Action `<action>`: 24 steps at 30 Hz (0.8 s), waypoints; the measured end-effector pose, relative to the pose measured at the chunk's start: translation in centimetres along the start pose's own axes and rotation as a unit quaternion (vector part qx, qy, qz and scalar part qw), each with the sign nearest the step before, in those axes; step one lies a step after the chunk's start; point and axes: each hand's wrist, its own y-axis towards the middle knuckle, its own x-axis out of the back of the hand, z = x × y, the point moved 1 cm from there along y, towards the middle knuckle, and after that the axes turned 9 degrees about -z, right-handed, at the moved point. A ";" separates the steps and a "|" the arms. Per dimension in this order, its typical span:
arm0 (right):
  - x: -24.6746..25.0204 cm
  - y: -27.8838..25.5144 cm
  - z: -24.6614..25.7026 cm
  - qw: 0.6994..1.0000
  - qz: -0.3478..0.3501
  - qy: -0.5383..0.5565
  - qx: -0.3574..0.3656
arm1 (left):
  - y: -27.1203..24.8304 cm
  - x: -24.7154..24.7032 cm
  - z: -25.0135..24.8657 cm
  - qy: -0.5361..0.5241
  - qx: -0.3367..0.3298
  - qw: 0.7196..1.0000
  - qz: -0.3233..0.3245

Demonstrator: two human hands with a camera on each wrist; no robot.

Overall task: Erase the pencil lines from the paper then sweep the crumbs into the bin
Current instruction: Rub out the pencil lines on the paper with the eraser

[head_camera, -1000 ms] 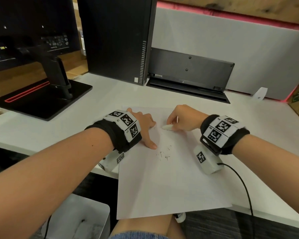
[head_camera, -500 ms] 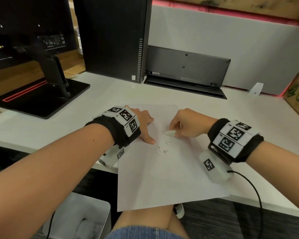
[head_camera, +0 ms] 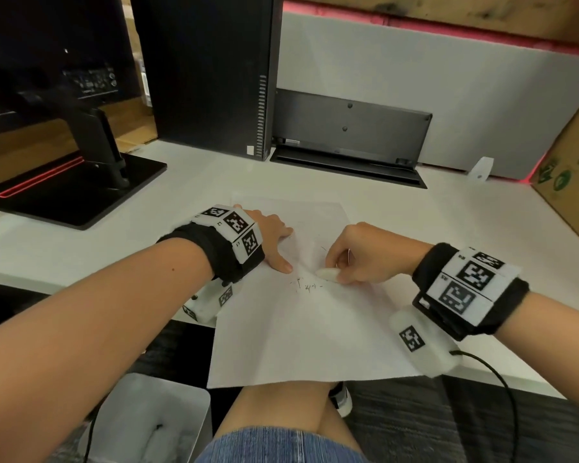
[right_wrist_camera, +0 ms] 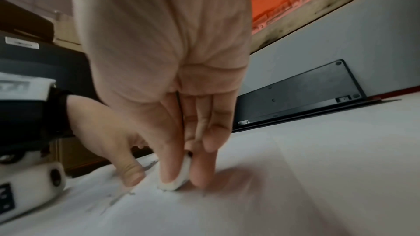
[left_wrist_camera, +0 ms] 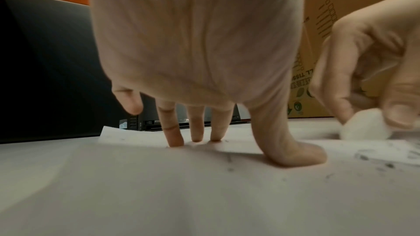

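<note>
Head view: left hand (head_camera: 268, 232) is lying flat, fingers straight, pinning the smooth white paper (head_camera: 301, 335) to the desk (head_camera: 482, 212); right hand (head_camera: 365, 253) is pinching a rounded white eraser (head_camera: 328, 274), now nearer the dark crumbs (head_camera: 306, 286) than a second ago. The metal bin (head_camera: 154, 419) is sitting below.

Left wrist: fingertips (left_wrist_camera: 175, 141) are pressing paper.

Right wrist: the eraser (right_wrist_camera: 176, 179) is touching the sheet.
</note>
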 end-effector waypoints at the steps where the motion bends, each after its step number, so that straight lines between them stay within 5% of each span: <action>1: 0.0 -0.3 0.0 1.000 -0.002 0.007 0.001 | -0.1 0.0 0.0 -0.003 -0.001 1.000 0.000; 11: 0.7 1.7 -0.7 0.998 -0.035 -0.006 -0.052 | -1.9 0.2 -0.9 -0.073 -0.050 0.995 -0.050; 16: 1.1 1.8 -0.5 0.998 -0.033 0.012 -0.044 | -2.6 -0.2 -1.7 -0.050 -0.053 0.997 0.014; 24: 0.7 -1.2 0.4 0.999 0.026 0.019 -0.023 | -2.5 -0.2 -2.1 -0.052 -0.034 0.998 0.022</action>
